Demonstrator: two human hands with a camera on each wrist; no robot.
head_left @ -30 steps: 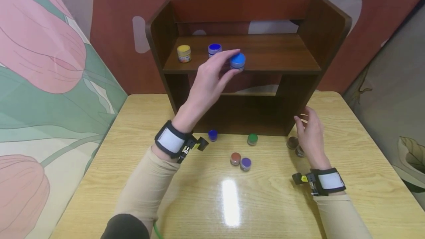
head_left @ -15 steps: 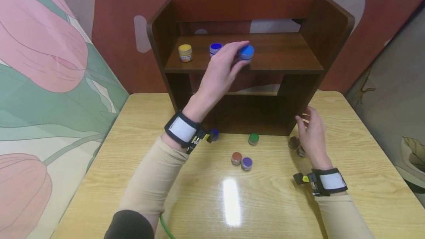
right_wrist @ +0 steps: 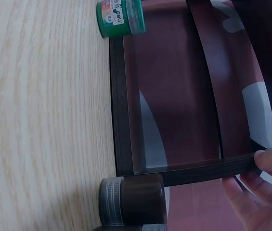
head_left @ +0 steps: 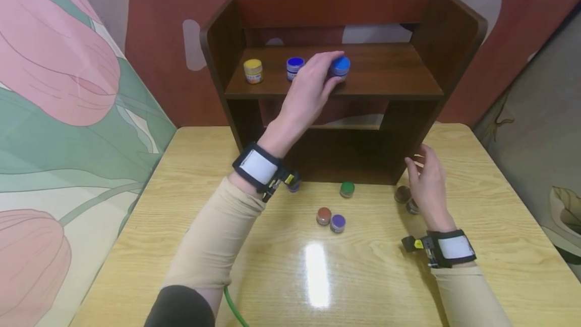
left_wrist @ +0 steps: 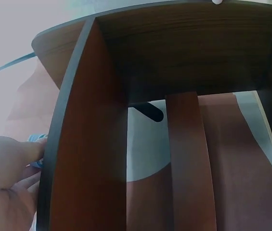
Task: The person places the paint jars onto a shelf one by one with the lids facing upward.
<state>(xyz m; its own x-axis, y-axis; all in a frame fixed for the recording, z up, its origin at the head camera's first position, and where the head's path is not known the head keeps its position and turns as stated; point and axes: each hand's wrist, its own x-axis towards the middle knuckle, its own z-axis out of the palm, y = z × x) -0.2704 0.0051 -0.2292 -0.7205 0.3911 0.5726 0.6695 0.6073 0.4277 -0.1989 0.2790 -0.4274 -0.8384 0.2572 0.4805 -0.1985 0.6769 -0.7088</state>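
Note:
My left hand (head_left: 305,90) pinches a light blue-lidded paint jar (head_left: 340,68) between thumb and fingers, at the upper board of a dark wooden shelf (head_left: 386,67). To its left on that board stand a dark blue-lidded jar (head_left: 295,64), partly overlapped by the hand, and a yellow jar (head_left: 253,72). In the left wrist view the board's edge hides most of the held jar (left_wrist: 38,138). My right hand (head_left: 428,188) holds the shelf's right side panel low down. Its thumb and fingers (right_wrist: 246,190) lie on either side of the panel's edge in the right wrist view.
In front of the shelf, on the wooden table (head_left: 272,276), sit a green jar (head_left: 347,189), a red-brown jar (head_left: 324,216) and a purple jar (head_left: 338,223). A brown jar (head_left: 402,195) and another dark jar stand beside the right hand. The left wrist camera partly covers a blue jar (head_left: 294,186).
My left hand has carried the light blue-lidded jar to the right and back, from before the shelf's front edge to over the upper board. The right hand has stayed at the side panel.

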